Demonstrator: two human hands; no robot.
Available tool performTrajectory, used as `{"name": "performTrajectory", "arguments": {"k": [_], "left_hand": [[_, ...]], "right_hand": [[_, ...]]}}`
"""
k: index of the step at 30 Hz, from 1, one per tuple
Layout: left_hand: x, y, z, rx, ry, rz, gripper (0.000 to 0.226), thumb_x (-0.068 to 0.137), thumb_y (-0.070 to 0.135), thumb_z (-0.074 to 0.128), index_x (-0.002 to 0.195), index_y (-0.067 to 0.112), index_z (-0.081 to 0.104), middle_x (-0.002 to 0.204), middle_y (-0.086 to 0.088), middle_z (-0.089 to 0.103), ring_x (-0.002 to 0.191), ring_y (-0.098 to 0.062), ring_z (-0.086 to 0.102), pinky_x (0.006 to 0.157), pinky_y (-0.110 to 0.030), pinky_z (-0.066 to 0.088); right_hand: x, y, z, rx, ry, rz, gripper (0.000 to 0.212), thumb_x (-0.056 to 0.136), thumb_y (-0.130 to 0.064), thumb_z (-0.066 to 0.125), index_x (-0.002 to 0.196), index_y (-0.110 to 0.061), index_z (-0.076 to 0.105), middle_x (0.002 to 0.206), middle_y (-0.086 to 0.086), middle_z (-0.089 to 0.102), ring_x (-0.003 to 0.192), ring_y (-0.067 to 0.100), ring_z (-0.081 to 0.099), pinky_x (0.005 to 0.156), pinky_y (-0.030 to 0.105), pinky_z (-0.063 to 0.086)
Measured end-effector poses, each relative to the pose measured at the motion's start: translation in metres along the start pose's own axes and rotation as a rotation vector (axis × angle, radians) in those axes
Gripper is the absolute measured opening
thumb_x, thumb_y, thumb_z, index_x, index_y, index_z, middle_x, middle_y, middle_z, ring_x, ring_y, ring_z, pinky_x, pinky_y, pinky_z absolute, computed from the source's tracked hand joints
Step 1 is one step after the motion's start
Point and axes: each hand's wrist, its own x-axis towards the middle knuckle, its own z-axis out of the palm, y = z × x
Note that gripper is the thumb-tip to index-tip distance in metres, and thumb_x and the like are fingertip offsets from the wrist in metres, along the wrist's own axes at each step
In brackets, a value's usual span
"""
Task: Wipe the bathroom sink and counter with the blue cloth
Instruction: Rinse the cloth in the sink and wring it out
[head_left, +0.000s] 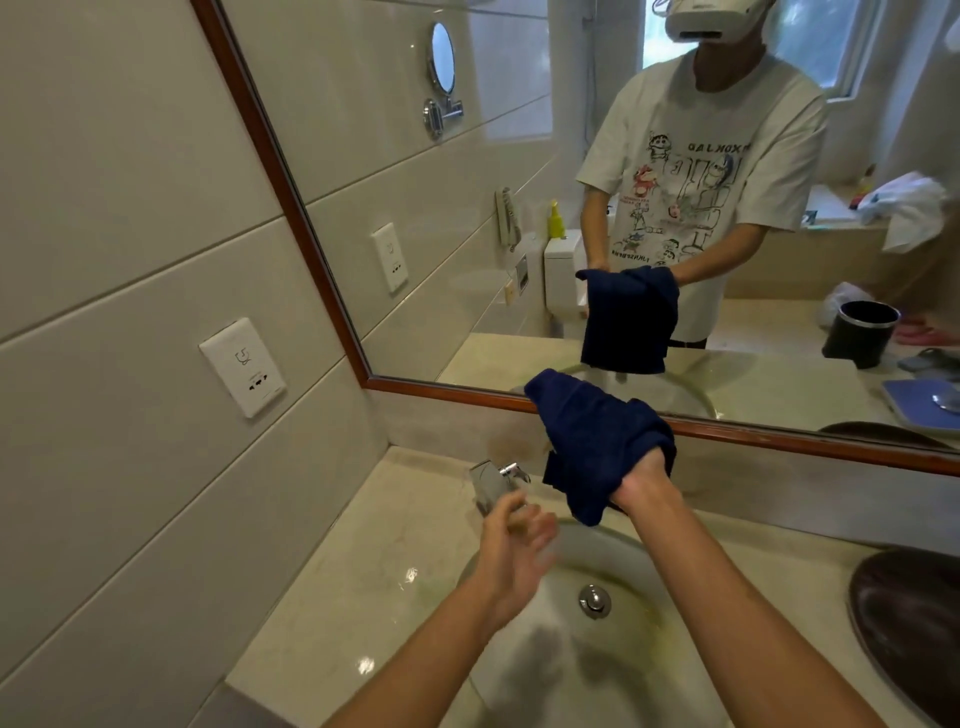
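Note:
A dark blue cloth hangs bunched in the air above the back of the sink, draped over my right hand, which grips it from below. My left hand hovers blurred over the left rim of the sink with its fingers spread and nothing in it, just in front of the chrome faucet. The oval white sink has a chrome drain plug and yellowish stains in the bowl. The beige marble counter surrounds it.
A wood-framed mirror runs along the back wall and shows a person holding the cloth. A dark brown round dish sits on the counter at the right. A white wall socket is on the tiled left wall.

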Motion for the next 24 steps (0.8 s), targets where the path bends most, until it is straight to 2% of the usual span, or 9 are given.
{"name": "performTrajectory", "arguments": {"k": [2, 4, 8, 10, 14, 18, 20, 22, 24], "left_hand": [[0.0, 0.001, 0.013, -0.186, -0.102, -0.126, 0.079, 0.081, 0.066, 0.068, 0.123, 0.0, 0.064, 0.13, -0.018, 0.067, 0.125, -0.029, 0.058, 0.115, -0.043, 0.039], [-0.002, 0.0, 0.022, -0.289, -0.142, -0.146, 0.086, 0.088, 0.069, 0.059, 0.134, -0.004, 0.059, 0.134, -0.021, 0.064, 0.128, -0.032, 0.056, 0.121, -0.045, 0.033], [-0.003, 0.001, 0.031, -0.442, -0.112, -0.154, 0.07, 0.089, 0.049, 0.07, 0.135, -0.004, 0.06, 0.124, -0.019, 0.069, 0.108, -0.027, 0.065, 0.107, -0.034, 0.048], [-0.002, 0.003, 0.029, -0.424, -0.032, -0.102, 0.056, 0.092, 0.038, 0.071, 0.132, 0.001, 0.063, 0.122, -0.016, 0.071, 0.104, -0.026, 0.069, 0.094, -0.033, 0.055], [0.001, 0.008, 0.025, -0.322, 0.11, 0.07, 0.036, 0.102, 0.024, 0.06, 0.132, 0.003, 0.063, 0.123, -0.019, 0.071, 0.119, -0.034, 0.066, 0.102, -0.044, 0.054], [-0.004, 0.023, 0.038, 0.026, 0.221, 0.313, 0.024, 0.107, 0.028, 0.052, 0.124, 0.012, 0.06, 0.116, -0.01, 0.072, 0.106, -0.026, 0.071, 0.075, -0.039, 0.063], [-0.01, 0.037, 0.046, 0.379, 0.307, 0.52, 0.017, 0.106, 0.035, 0.05, 0.112, 0.022, 0.058, 0.108, -0.003, 0.071, 0.1, -0.021, 0.07, 0.078, -0.04, 0.063], [-0.016, 0.054, 0.058, 0.659, 0.317, 0.727, 0.017, 0.106, 0.04, 0.048, 0.105, 0.025, 0.054, 0.099, 0.003, 0.067, 0.093, -0.011, 0.067, 0.082, -0.036, 0.059], [-0.018, 0.07, 0.076, 0.783, 0.28, 0.849, 0.016, 0.107, 0.036, 0.047, 0.106, 0.021, 0.052, 0.094, 0.007, 0.064, 0.085, 0.001, 0.063, 0.077, -0.024, 0.055]], "right_hand": [[0.001, -0.001, 0.009, 0.015, -0.009, 0.058, 0.061, 0.067, -0.053, 0.076, 0.101, -0.023, 0.035, 0.103, -0.005, 0.052, 0.079, 0.012, 0.04, 0.067, 0.032, 0.034], [0.001, -0.002, 0.016, 0.072, -0.014, 0.095, 0.051, 0.083, -0.058, 0.067, 0.11, -0.023, 0.041, 0.111, -0.003, 0.051, 0.089, 0.015, 0.042, 0.077, 0.032, 0.032], [-0.005, -0.001, 0.02, 0.061, -0.073, 0.155, 0.049, 0.102, -0.048, 0.048, 0.141, -0.019, 0.037, 0.142, 0.006, 0.042, 0.128, 0.021, 0.043, 0.104, 0.032, 0.033], [-0.007, 0.002, 0.025, -0.008, -0.105, 0.2, 0.051, 0.105, -0.046, 0.042, 0.145, -0.017, 0.032, 0.148, 0.008, 0.037, 0.135, 0.024, 0.039, 0.11, 0.033, 0.03], [-0.007, 0.007, 0.041, 0.006, -0.148, 0.289, 0.052, 0.104, -0.048, 0.042, 0.145, -0.018, 0.032, 0.148, 0.011, 0.037, 0.134, 0.026, 0.04, 0.112, 0.035, 0.03], [-0.006, 0.01, 0.063, 0.216, -0.157, 0.385, 0.053, 0.102, -0.05, 0.044, 0.145, -0.019, 0.035, 0.145, 0.01, 0.041, 0.129, 0.024, 0.044, 0.11, 0.034, 0.035], [-0.007, 0.01, 0.074, 0.655, -0.078, 0.521, 0.052, 0.106, -0.047, 0.04, 0.149, -0.02, 0.032, 0.153, 0.008, 0.038, 0.135, 0.024, 0.042, 0.111, 0.032, 0.033], [-0.014, -0.001, 0.06, 1.561, -0.065, 0.705, 0.046, 0.111, -0.036, 0.029, 0.154, -0.018, 0.03, 0.161, 0.008, 0.033, 0.14, 0.028, 0.039, 0.109, 0.031, 0.031], [-0.019, -0.011, 0.062, 2.243, 0.04, 0.826, 0.049, 0.112, -0.025, 0.017, 0.157, -0.01, 0.029, 0.162, 0.014, 0.033, 0.143, 0.034, 0.039, 0.108, 0.041, 0.036]]}}
